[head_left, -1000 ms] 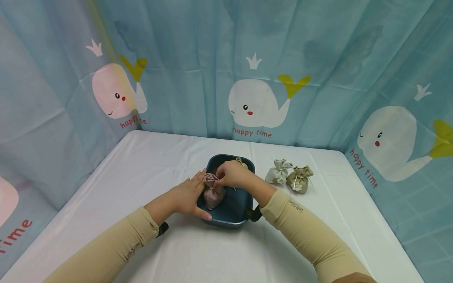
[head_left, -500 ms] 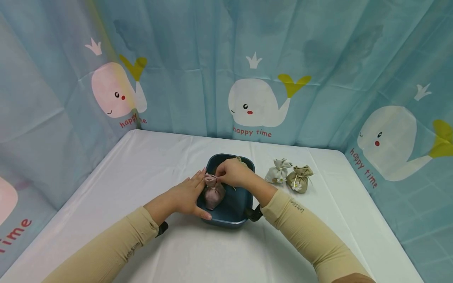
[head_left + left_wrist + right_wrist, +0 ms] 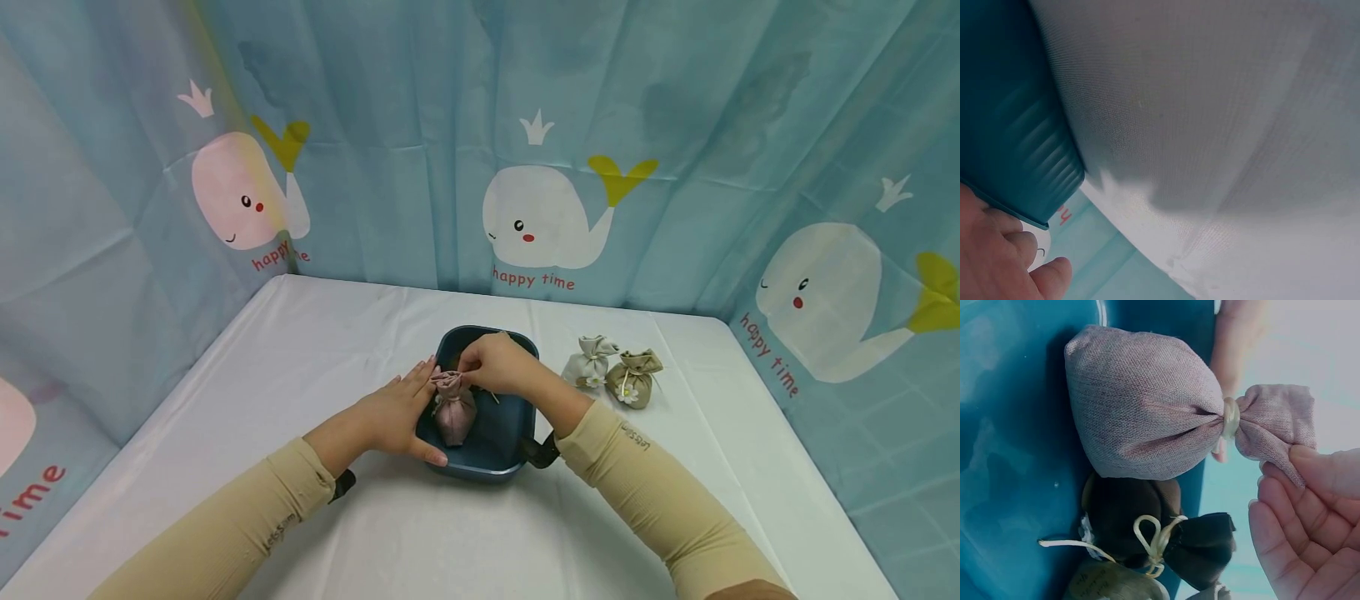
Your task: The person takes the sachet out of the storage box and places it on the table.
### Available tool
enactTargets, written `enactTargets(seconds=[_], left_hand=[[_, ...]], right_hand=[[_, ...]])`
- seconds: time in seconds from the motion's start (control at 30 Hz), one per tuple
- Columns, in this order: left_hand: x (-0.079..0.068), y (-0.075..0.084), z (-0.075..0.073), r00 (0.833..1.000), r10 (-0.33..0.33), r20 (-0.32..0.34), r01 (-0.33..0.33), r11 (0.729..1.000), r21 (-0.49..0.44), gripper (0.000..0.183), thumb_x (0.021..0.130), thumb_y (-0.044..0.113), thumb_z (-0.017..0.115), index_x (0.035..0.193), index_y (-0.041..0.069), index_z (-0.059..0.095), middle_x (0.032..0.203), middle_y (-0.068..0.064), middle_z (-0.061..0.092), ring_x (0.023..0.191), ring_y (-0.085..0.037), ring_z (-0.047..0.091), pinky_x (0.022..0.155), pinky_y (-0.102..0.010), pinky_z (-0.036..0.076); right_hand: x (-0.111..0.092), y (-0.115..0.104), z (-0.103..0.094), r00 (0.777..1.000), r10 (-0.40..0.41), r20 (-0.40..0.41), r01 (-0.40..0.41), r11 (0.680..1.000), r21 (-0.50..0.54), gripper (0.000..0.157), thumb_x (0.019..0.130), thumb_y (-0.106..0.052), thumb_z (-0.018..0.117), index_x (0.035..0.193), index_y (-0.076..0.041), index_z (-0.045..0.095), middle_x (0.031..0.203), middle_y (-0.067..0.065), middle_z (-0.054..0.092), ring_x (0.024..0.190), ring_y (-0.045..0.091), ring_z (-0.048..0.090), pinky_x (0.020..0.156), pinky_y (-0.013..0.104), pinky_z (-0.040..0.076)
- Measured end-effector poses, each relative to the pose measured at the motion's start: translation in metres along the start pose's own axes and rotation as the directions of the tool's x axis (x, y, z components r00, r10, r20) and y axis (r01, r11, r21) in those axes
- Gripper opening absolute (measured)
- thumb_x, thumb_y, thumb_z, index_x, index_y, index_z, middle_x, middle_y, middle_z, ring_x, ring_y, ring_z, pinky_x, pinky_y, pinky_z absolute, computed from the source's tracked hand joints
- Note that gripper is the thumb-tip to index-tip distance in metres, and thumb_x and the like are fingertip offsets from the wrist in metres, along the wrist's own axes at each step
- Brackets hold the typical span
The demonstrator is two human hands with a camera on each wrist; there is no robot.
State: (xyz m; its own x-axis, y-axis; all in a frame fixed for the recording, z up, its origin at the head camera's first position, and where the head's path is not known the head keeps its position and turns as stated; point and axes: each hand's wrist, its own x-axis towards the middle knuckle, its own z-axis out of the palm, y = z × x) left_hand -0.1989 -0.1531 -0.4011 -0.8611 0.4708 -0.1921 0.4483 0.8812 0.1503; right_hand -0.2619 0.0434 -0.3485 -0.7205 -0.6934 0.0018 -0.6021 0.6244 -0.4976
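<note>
My right hand [image 3: 498, 364] pinches the gathered top edge of a dusty pink cloth sachet [image 3: 1147, 403] between thumb and forefinger. The sachet, tied at its neck with a pale cord, stands in a dark blue plastic basin [image 3: 491, 472], on its left side. My left hand [image 3: 397, 412] rests along the basin's left rim, fingers extended and thumb at the near rim; the left wrist view shows its fingers [image 3: 1016, 240] over the rim. Beside the pink sachet in the right wrist view lie a dark brown sachet [image 3: 1125, 515] with a cord bow and an olive one [image 3: 1113, 581], cut off below.
To the right of the basin, a pale grey sachet [image 3: 587, 364] and a khaki sachet [image 3: 634, 382], both with white flowers, stand on the white-covered table [image 3: 360, 333]. A blue curtain with whale prints [image 3: 536, 217] encloses the back and sides.
The pink sachet has turned and straightened slightly more upright in the basin, its gathered top shifting a little right. My left hand stays on the rim; my right hand keeps pinching the top.
</note>
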Motion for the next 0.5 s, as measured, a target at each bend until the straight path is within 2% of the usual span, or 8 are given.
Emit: enactTargets(seconds=[0.13,0.5], left_hand=[[0.001,-0.001,0.001,1.000,-0.004,0.006,0.004,1.000,0.012,0.129,0.055,0.087,0.048,0.147,0.004,0.011,0.153,-0.011,-0.006,0.140,-0.025,-0.003,0.108,-0.050,0.017],[0.002,-0.002,0.003,1.000,-0.010,0.002,0.010,1.000,0.006,0.135,0.051,0.090,0.045,0.147,0.005,0.002,0.153,-0.010,-0.006,0.140,-0.024,-0.002,0.108,-0.049,0.018]], right_hand=[[-0.001,0.001,-0.004,1.000,-0.004,0.004,0.004,1.000,0.001,0.012,0.085,-0.014,0.065,0.075,-0.017,0.071,0.067,-0.005,0.063,0.057,0.009,0.054,0.053,0.022,0.046],[-0.010,0.008,-0.018,0.999,-0.020,-0.044,0.019,1.000,-0.015,0.011,0.086,-0.015,0.064,0.078,-0.017,0.072,0.069,-0.009,0.062,0.062,0.010,0.053,0.057,0.023,0.045]])
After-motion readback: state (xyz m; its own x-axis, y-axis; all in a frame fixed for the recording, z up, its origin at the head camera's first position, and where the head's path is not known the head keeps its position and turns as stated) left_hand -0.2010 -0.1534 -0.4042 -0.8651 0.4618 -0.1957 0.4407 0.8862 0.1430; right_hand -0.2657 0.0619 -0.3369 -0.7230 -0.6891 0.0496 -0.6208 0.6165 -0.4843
